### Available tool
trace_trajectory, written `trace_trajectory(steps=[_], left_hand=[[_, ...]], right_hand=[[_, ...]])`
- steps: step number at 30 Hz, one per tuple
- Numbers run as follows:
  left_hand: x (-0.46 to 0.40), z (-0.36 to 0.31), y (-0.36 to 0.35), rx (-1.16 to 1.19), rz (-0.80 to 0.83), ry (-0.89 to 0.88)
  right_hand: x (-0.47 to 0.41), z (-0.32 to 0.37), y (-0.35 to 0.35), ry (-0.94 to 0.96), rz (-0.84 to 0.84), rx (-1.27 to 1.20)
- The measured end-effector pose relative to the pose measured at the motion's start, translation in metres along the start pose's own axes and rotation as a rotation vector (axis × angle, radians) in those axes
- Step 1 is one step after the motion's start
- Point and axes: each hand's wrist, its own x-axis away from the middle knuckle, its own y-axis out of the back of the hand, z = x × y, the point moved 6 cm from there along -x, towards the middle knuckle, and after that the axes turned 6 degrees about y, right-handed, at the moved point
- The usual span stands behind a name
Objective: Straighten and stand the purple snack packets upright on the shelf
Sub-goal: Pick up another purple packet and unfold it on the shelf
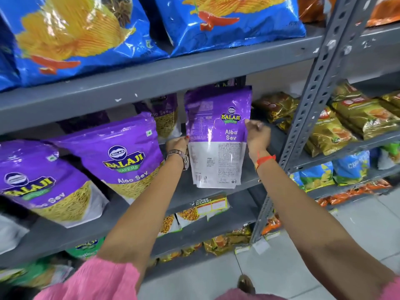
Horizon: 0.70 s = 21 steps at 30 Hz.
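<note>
**Standing One Purple Packet Upright on the Middle Shelf**

The held purple packet [217,137] is upright, back panel facing out, above the front edge of the grey shelf [181,191]. Whether its base touches the board cannot be told. The left hand [176,144] presses the packet's left edge; the right hand [256,132] pinches its right edge. Both hands are clamped on this one packet.

Judged step: positioning a single packet. The next move likely calls for turning the printed front outward, seating the base flat and releasing without toppling it.

To the left, two purple packets [121,156] lean sideways and appear still unstraightened; another purple packet [166,118] stands behind.

Legible writing: "BALAJI WAFERS", "Aloo Sev". A shelf-edge label [211,205] reads "SUPER MARKET". Blue chip bags [71,35] occupy the shelf above; gold packets [355,118] fill the adjacent bay.
</note>
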Motion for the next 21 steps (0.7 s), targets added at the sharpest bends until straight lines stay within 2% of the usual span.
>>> trace_trajectory(steps=[3,7,12,18,21], left_hand=[[0.006,-0.007,0.002,0.065,0.063,0.014],[0.016,-0.012,0.004,0.161,0.106,-0.035],[0.016,-0.008,0.011,0.201,0.007,-0.062],[0.022,-0.008,0.012,0.101,-0.048,-0.045],[0.045,-0.016,0.013,-0.024,-0.202,-0.141]], right_hand=[[-0.003,0.015,-0.001,0.153,-0.037,-0.072],[-0.013,0.001,-0.01,0.156,0.008,-0.14],[-0.005,0.018,-0.011,0.157,0.104,-0.169],[-0.012,0.012,-0.017,0.051,0.171,-0.246],[-0.011,0.009,-0.016,0.02,0.196,-0.256]])
